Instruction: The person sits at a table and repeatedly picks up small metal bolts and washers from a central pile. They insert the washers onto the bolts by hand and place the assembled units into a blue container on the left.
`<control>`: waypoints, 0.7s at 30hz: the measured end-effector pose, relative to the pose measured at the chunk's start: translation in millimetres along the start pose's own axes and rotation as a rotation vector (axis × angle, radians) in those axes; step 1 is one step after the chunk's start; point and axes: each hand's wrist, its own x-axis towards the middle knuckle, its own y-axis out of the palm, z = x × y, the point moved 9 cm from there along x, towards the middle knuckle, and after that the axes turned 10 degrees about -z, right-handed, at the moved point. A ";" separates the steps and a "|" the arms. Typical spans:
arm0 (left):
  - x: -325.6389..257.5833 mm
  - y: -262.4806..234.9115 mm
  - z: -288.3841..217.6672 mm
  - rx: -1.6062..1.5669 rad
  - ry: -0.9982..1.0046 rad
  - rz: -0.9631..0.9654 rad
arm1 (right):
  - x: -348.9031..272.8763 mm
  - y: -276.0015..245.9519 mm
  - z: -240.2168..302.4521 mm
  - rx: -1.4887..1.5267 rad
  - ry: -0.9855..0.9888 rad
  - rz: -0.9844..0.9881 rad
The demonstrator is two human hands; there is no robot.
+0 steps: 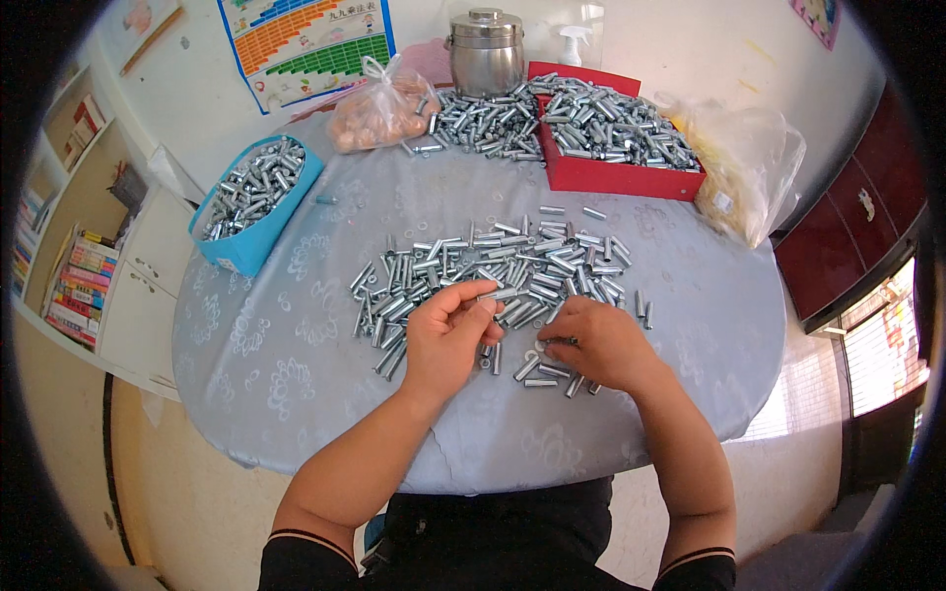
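A loose pile of silver expansion bolts, with small washers among them, is spread over the middle of the table. Over its near side, my left hand is closed, thumb and forefinger pinched on what looks like one silver expansion bolt. To the right, my right hand bends down with fingers drawn together at the pile's near edge. Its fingertips touch washers and short metal parts; anything pinched there is hidden.
A blue box of bolts stands at the left. At the back are a red box heaped with bolts, another bolt heap, a steel pot, a bag of round brown things and, right, a clear plastic bag. A patterned grey cloth covers the table.
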 end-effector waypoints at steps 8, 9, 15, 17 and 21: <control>4.1 1.1 -1.3 -0.006 0.009 0.011 | 9.1 -3.2 -14.7 0.238 0.183 -0.007; 3.4 1.2 -1.2 -0.005 0.003 0.017 | 9.2 -2.2 -22.0 0.351 0.246 -0.025; 0.1 2.9 0.4 -0.026 -0.034 0.039 | 15.4 0.3 -41.3 0.854 0.620 -0.026; 1.1 2.1 1.7 -0.048 -0.026 0.039 | 18.0 -0.2 -41.1 0.865 0.613 -0.009; 4.2 0.6 -0.5 -0.053 -0.021 0.047 | 13.8 10.3 -43.5 0.884 0.552 0.051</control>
